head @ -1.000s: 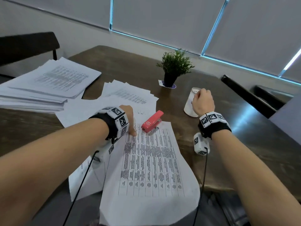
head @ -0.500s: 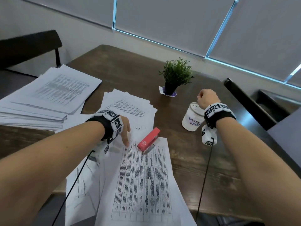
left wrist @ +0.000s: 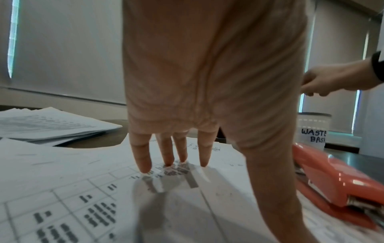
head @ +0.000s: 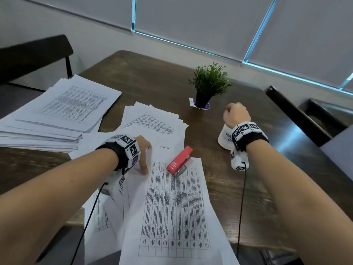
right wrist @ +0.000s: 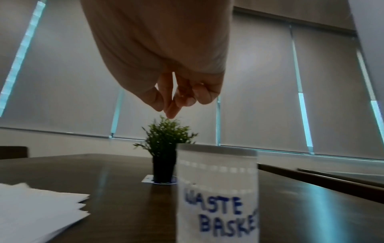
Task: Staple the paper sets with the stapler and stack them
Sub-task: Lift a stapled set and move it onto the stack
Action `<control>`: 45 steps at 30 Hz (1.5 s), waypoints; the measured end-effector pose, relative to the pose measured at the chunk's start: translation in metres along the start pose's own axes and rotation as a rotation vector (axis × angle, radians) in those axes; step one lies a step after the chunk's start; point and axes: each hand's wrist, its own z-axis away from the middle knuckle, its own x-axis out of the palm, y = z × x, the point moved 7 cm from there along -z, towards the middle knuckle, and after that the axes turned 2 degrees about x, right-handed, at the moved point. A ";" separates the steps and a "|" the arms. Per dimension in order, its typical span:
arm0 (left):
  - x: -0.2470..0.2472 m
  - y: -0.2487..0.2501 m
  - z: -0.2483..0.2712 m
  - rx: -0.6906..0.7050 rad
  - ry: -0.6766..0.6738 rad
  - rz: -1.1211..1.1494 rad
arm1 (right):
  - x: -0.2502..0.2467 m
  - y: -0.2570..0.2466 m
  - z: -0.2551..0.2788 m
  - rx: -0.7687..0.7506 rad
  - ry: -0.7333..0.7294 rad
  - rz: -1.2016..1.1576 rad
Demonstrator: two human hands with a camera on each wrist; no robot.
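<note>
Now the right hand [head: 236, 116] has lifted above the white cup [right wrist: 217, 194] lettered "WASTE BASKE", fingertips bunched, contents untellable. The left hand [head: 143, 152] still presses spread fingers on the near paper set [head: 175, 211], left of the red stapler [head: 179, 159] lying across its far edge.

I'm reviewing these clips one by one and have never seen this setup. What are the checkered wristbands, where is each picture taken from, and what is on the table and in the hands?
No machine here: a person works with bare hands, wearing marker bands with a small camera on each wrist, plus a head camera. The head view looks down at both arms; each wrist view looks along its own hand.

On the wooden table lie a printed paper set with a red stapler resting on its top edge, more paper stacks, a small potted plant and a white cup handwritten "WASTE BASKET".

The left hand presses straight fingers on the sheets. The right hand hovers above the cup, fingertips pinched; whether they hold something is too small to tell. Neither hand holds the stapler.
</note>
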 end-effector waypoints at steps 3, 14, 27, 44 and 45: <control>0.004 -0.005 0.004 -0.001 0.040 -0.011 | 0.009 -0.042 0.024 -0.179 -0.050 -0.089; 0.011 0.008 0.043 -0.065 0.317 0.063 | 0.081 -0.087 0.144 -0.534 -0.478 0.311; -0.010 0.042 0.080 -0.046 0.555 0.314 | 0.047 0.030 0.146 -0.093 -0.371 0.122; -0.006 0.008 0.114 -0.042 0.728 0.953 | 0.028 0.031 0.188 0.225 -0.270 -0.744; -0.001 0.003 0.117 -0.104 0.652 0.767 | 0.025 0.033 0.189 0.229 -0.258 -0.737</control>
